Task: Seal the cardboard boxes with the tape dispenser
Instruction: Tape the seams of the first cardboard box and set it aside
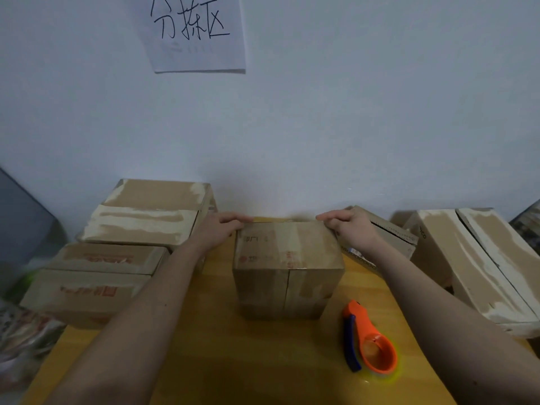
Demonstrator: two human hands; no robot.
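Cardboard fills the yellow table (263, 361) where a person grips a small box (287, 267) at its far top corners. The left hand (217, 230) curls its fingers over the far left corner, thumb along the near side; the right hand (352, 228) holds the far right corner the same way. The box stands at the middle of the table, close to the white wall (321, 127), its near face split by an untaped seam. An orange tape dispenser (369, 343) with a blue handle lies untouched on the table, near the box's right front corner. Two stacked boxes (117, 244) crowd the left edge; a long box (473, 267) and a flatter one (391, 232) lie to the right. Bare tabletop lies open between the forearms. A handwritten paper sign (198, 33) hangs on the wall above.
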